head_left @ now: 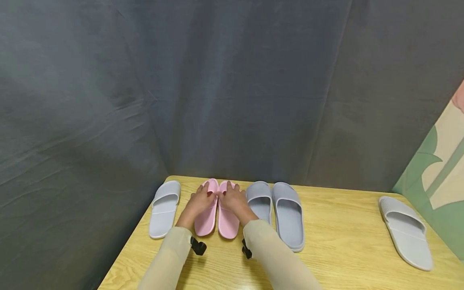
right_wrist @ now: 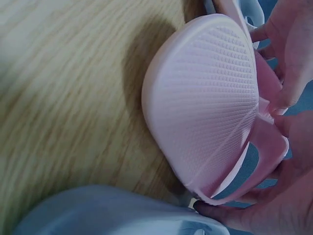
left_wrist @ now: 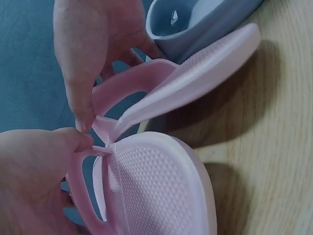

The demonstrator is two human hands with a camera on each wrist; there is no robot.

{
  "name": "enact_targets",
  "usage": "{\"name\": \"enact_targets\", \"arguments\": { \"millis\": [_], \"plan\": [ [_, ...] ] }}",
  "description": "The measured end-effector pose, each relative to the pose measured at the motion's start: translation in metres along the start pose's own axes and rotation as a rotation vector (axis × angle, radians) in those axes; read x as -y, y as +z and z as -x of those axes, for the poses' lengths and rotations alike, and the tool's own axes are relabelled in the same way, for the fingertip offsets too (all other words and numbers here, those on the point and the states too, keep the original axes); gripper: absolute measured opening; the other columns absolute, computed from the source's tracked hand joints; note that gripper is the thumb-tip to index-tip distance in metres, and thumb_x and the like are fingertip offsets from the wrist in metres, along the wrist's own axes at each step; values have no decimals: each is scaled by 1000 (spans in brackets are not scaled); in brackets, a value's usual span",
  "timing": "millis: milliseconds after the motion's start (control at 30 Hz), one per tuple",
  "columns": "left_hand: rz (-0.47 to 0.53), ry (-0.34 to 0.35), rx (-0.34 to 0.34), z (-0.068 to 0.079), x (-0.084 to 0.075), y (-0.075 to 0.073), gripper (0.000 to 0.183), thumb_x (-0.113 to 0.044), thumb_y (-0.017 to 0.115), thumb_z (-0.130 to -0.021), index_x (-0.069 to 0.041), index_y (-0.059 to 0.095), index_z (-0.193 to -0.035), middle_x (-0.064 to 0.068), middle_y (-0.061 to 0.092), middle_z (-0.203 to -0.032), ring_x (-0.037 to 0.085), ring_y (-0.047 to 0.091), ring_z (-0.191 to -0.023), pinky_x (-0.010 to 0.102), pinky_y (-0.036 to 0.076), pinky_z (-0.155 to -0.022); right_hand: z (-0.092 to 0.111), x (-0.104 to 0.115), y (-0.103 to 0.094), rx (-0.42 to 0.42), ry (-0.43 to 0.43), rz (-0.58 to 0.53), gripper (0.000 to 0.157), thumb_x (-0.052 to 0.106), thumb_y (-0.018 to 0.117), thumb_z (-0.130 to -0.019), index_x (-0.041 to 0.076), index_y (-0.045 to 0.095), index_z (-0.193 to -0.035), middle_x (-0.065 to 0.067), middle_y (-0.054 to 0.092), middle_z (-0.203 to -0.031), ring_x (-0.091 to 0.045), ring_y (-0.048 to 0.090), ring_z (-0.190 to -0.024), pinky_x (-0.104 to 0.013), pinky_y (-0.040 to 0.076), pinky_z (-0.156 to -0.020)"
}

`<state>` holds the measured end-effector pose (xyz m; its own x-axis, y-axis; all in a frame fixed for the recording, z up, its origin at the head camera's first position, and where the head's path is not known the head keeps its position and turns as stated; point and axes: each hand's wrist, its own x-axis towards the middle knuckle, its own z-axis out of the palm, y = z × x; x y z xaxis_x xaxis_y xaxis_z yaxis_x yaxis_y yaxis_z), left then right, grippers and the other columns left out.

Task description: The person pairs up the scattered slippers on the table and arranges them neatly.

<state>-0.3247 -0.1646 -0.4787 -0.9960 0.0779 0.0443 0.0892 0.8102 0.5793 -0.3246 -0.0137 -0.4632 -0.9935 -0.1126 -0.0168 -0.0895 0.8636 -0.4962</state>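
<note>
Side by side at the back of the wooden table are a left pink slipper (head_left: 205,221) and a right pink slipper (head_left: 228,226). My left hand (head_left: 198,201) grips the left one by its strap, thumb at the strap's inner side. The right one's strap is held the same way by my right hand (head_left: 233,200). Both thumbs nearly meet between the straps in the left wrist view. Shadows under the pink soles (left_wrist: 161,181) suggest their heel ends are off the wood. Fingers beneath the straps are partly hidden.
A pair of grey-blue slippers (head_left: 290,221) stands just right of the pink pair. One pale slipper (head_left: 163,219) lies by the table's left edge, another light grey slipper (head_left: 411,237) at the far right. Dark cloth (head_left: 235,100) hangs behind the table (head_left: 337,241).
</note>
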Motion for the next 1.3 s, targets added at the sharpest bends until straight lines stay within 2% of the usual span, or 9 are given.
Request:
{"name": "enact_targets", "arguments": {
  "millis": [133, 267, 600, 833, 1000, 1300],
  "plan": [
    [-8, -2, 10, -3, 3, 4, 69, -37, 50, -103, 3, 30, -156, 37, 29, -156, 66, 32, -135, 72, 26, -110, -1, 0, 1, 26, 20, 2, 72, 47, 48, -103, 1, 32, -157, -33, 34, -155, -57, 37, -137, -60, 36, -110],
    [-16, -2, 12, -4, 4, 5, 70, -40, 49, -104, 2, 30, -157, 37, 28, -156, 67, 30, -135, 73, 24, -111, -3, 2, 3, 45, 44, -4, 72, 47, 46, -104, 3, 30, -158, -32, 31, -157, -58, 36, -136, -62, 39, -107],
    [-41, -21, 30, -6, 4, 5, 73, -46, 48, -104, 2, 30, -157, 36, 28, -157, 61, 25, -142, 70, 19, -114, -7, 5, 6, 88, 84, 42, 68, 46, 36, -107, 6, 24, -161, -31, 26, -160, -58, 36, -136, -61, 35, -110],
    [-48, -58, 47, -8, 5, 7, 71, -44, 50, -103, -3, 31, -158, 34, 26, -159, 65, 23, -140, 73, 25, -110, -7, 4, 7, 83, 54, 89, 66, 45, 28, -108, 4, 28, -159, -32, 28, -158, -58, 39, -134, -61, 33, -111],
    [-56, -94, 59, -6, 6, 8, 70, -46, 49, -104, -9, 29, -160, 31, 23, -161, 65, 20, -141, 76, 25, -108, -8, 5, 8, 74, 50, 115, 64, 45, 29, -108, 6, 31, -159, -31, 31, -158, -57, 42, -132, -61, 37, -108],
    [-70, -100, 44, -3, 4, 9, 70, -48, 49, -103, -11, 30, -160, 31, 24, -161, 65, 21, -141, 78, 25, -106, -7, 6, 12, 56, 55, 153, 62, 45, 30, -108, 8, 35, -158, -29, 34, -156, -55, 44, -130, -61, 41, -103]
  ]
}}
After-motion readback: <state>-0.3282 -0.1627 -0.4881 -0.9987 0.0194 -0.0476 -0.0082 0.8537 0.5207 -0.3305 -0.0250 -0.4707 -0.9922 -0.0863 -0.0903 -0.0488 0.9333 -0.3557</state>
